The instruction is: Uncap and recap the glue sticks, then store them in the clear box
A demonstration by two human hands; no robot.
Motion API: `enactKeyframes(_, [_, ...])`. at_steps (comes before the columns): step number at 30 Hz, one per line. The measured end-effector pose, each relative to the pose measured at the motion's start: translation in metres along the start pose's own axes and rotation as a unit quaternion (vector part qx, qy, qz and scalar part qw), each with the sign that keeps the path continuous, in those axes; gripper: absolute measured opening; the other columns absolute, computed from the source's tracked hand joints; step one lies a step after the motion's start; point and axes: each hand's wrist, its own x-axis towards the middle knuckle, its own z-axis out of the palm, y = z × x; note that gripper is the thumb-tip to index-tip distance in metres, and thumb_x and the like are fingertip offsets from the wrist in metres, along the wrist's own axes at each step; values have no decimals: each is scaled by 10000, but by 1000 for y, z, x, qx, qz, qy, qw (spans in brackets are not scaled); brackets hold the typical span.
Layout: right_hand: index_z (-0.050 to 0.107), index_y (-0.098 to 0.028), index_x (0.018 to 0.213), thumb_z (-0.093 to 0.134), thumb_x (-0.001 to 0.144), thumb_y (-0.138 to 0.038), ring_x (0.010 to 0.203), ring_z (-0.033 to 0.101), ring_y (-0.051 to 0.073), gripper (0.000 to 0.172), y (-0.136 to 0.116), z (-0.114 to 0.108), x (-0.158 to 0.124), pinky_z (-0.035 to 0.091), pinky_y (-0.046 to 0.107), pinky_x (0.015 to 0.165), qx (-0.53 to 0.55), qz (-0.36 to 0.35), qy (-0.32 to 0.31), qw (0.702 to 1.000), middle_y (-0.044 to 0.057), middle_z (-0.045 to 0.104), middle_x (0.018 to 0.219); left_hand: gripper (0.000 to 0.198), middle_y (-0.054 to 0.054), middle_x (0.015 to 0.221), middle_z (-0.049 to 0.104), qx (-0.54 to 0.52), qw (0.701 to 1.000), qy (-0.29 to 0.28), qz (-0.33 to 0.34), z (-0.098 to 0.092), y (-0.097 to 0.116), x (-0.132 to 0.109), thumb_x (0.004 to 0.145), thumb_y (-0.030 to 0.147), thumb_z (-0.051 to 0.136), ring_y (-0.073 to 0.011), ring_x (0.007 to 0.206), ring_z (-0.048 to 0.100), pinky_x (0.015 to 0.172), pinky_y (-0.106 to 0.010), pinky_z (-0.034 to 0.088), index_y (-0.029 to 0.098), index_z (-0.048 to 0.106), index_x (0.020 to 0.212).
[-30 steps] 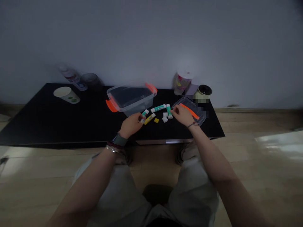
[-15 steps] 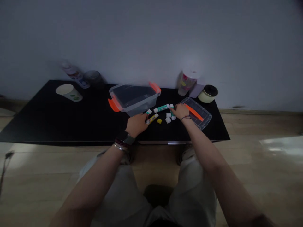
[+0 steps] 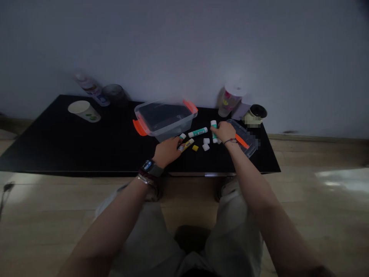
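My right hand [image 3: 226, 132] is closed on a green-and-white glue stick [image 3: 213, 130], pinched upright at the right of the small group. My left hand [image 3: 167, 151] is closed around the lower end of a yellow glue stick [image 3: 188, 144]. Just behind it, a green glue stick with a white end [image 3: 182, 136] is partly hidden by my left fingers; whether they grip it too is unclear. Between my hands lie another green glue stick [image 3: 198, 132], a yellow cap [image 3: 195, 148] and white caps [image 3: 205, 147].
A clear plastic box [image 3: 173, 129] with orange latches stands behind my left hand. Its likely lid [image 3: 250, 150], with an orange handle, lies under my right wrist. A paper cup [image 3: 84, 111], bottle [image 3: 90, 88], dark jar [image 3: 115, 94], patterned tumbler [image 3: 228, 100] and cream pot [image 3: 253, 115] stand around.
My right hand has shifted slightly right and up, with the green glue stick moving along in its fingers. My left hand stays nearly where it was.
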Motion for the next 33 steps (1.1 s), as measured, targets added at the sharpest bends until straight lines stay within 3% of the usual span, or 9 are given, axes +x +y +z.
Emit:
enactKeyframes(4, [709,-153,809,586,902,-544,761,617,189,420,-16,-10,-23,384,271,656,130,-90,-19,987,81,705,814,206,-68,960,699,-265,964,-30,-10,9,8,6,895,406,657,-233,939,633,779,-280,456,205,679,936])
enactKeyframes(9, [686,-151,744,462,973,-583,663,538,127,538,-37,-6,-54,330,250,618,265,-202,-101,937,8,611,672,325,-61,938,705,-576,798,-142,-109,16,27,5,954,475,573,-189,826,671,748,-302,531,193,652,1095])
enactKeyframes(12, [717,-169,850,348,1041,-531,737,595,145,551,-36,-9,-60,362,244,666,243,-212,-101,941,31,664,758,310,-26,741,640,-645,735,-142,-153,13,31,0,959,469,581,-153,674,637,698,-291,552,166,640,989])
enactKeyframes(15, [725,-189,947,464,1017,-491,885,656,206,406,-27,-12,-59,408,268,743,100,-156,-97,978,97,721,921,317,4,661,568,-664,710,-128,-195,7,31,-4,991,456,530,-121,579,583,634,-266,551,163,604,895])
enactKeyframes(19, [733,-170,1065,575,965,-454,1059,675,288,339,-16,3,-54,469,329,834,-69,-95,-139,983,190,714,1129,218,19,672,559,-664,707,-108,-220,0,34,-8,991,373,549,-104,572,574,642,-260,563,172,584,913])
enactKeyframes(23, [725,-162,1140,614,928,-499,1103,677,323,413,-13,27,-52,501,361,845,-116,-104,-157,975,216,697,1201,52,5,759,613,-642,729,-126,-201,0,37,-14,944,215,615,-112,638,616,663,-272,566,175,589,965])
enactKeyframes(26, [727,-166,1139,662,891,-467,1108,677,327,396,-10,32,-51,505,359,841,-120,-99,-168,973,214,697,1212,128,-22,854,655,-626,747,-149,-167,3,35,-17,905,203,672,-136,728,649,709,-312,574,175,606,1011])
enactKeyframes(29, [735,-144,1053,676,882,-455,1040,690,304,360,-4,24,-47,492,337,822,-53,-109,-150,981,194,730,1109,238,-43,912,678,-599,774,-158,-132,4,33,-18,864,236,737,-149,776,662,697,-293,554,173,617,1060])
enactKeyframes(33, [707,-140,1001,654,893,-463,782,662,177,345,5,7,-40,466,268,710,202,-153,-138,957,89,735,912,398,-49,937,693,-567,798,-176,-105,2,33,-20,831,335,787,-142,763,674,661,-249,521,186,595,1147])
